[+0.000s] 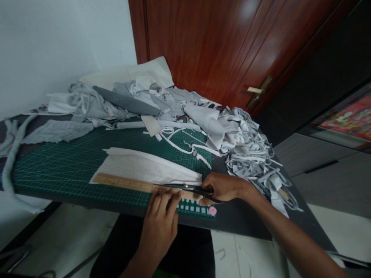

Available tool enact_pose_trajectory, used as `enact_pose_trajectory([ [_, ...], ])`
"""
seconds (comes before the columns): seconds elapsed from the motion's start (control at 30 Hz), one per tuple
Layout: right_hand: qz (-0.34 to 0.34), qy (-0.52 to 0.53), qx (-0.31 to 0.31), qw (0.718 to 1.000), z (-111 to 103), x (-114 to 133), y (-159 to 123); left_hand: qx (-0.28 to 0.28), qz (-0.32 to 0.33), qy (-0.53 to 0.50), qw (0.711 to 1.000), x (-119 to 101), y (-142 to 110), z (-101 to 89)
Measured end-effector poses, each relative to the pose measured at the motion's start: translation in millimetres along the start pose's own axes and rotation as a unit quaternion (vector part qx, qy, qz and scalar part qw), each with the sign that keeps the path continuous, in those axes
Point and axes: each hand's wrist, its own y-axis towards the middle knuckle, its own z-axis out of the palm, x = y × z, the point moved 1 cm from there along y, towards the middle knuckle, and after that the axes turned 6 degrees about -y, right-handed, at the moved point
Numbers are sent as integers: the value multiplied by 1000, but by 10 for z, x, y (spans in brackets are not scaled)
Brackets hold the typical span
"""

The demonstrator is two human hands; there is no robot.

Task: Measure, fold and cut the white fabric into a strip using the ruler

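Right hand on scissors, left hand pressing wooden ruler (white fabric beneath)

Smooth wooden ruler, dark metal scissors, matt plastic cutting mat — and grey cloth scraps.

The person is wearing black clothing across the lap, with a small bit of green showing at its lower edge. The left hand, right hand and right forearm are showing bare and unsleeved.
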Motion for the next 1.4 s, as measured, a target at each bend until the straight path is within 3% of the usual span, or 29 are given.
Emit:
enact_pose_trajectory([
  [0.23, 26, -9, 16, 999, -17, 63, 26, -11, 13, 3, 1000, -1, 2, 6],
  [0.63, 10, -10, -17, 1000, 41, 24, 81, -13, 8, 3, 1000, 7, 14, -14],
  [0.87, 40, -1, -29, 999, 74, 23, 83, -9, 7, 6, 1000, -8, 15, -11],
  [1.4, 37, 39, -12, 998, 74, -31, 112, -9, 8, -8, 1000, -2, 15, -3],
])
